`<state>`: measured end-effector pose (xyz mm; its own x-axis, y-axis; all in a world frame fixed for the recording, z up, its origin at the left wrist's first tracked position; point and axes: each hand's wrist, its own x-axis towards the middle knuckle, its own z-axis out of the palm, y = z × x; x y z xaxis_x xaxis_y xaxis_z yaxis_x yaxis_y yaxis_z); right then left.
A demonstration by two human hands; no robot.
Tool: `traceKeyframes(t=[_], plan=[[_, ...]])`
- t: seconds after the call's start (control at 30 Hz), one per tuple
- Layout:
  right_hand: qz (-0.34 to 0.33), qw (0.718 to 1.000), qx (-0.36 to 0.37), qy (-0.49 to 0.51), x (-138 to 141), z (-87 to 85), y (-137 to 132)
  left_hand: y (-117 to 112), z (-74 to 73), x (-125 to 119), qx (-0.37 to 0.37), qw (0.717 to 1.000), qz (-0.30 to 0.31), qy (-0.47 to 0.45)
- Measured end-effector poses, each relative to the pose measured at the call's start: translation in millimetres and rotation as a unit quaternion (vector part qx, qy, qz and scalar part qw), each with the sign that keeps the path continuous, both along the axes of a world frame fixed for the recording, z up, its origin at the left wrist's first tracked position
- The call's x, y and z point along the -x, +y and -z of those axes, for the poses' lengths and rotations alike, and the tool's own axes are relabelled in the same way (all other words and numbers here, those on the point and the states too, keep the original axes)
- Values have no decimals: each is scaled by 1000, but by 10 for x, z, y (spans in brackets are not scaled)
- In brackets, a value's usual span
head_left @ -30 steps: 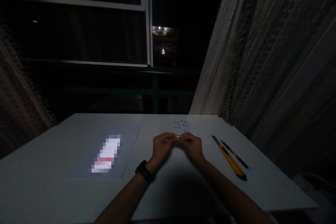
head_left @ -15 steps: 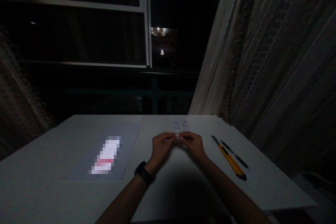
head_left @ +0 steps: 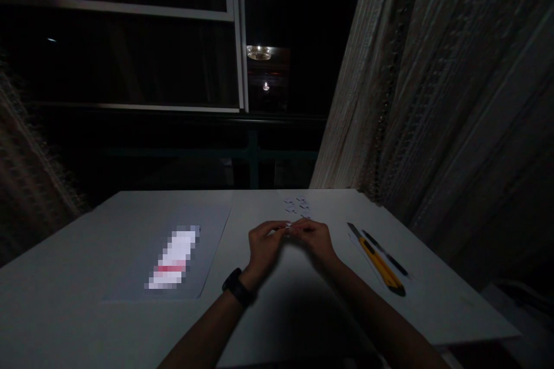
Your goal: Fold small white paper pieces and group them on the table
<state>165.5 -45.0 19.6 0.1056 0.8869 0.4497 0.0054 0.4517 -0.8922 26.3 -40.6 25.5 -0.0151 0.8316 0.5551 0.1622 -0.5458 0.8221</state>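
Observation:
Above the middle of the table, my left hand (head_left: 265, 243) and my right hand (head_left: 317, 240) meet at the fingertips. Both pinch a small white piece of paper (head_left: 288, 225), mostly hidden by the fingers. A dark watch sits on the left wrist. Just beyond the fingers lie several small paper pieces with dark blue marks (head_left: 291, 211), set out in two columns. To the right of my right hand rests a yellow utility knife (head_left: 377, 260), its blade pointing away from me. A dark pen (head_left: 385, 252) lies alongside it.
The white table (head_left: 125, 328) reaches toward a dark window. On its left a large paper sheet (head_left: 213, 242) bears a bright pixelated patch (head_left: 176, 251). A curtain (head_left: 346, 127) hangs by the table's far right corner, another at the far left.
My right fingers have shifted slightly and closed in more tightly around the small paper. The view has moved a little; the knife, pen and sheet lie as before.

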Motion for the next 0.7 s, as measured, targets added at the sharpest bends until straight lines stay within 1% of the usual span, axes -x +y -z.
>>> traceKeyframes(t=[0.07,0.2,0.33,0.5,0.7], plan=[[13,1000,-3,-6,-13,-3,4,-3,-10,-7,13,1000,7,-2],[35,999,2,-8,-31,-47,2,14,-25,-7,37,998,46,0],[34,999,9,5,-28,-77,-12,17,-33,-7,29,997,68,8],[43,999,15,26,-53,-72,-7,-12,-49,-14,12,995,96,-1],[67,998,-23,-2,-85,-94,-5,-10,-15,-21,40,992,119,17]])
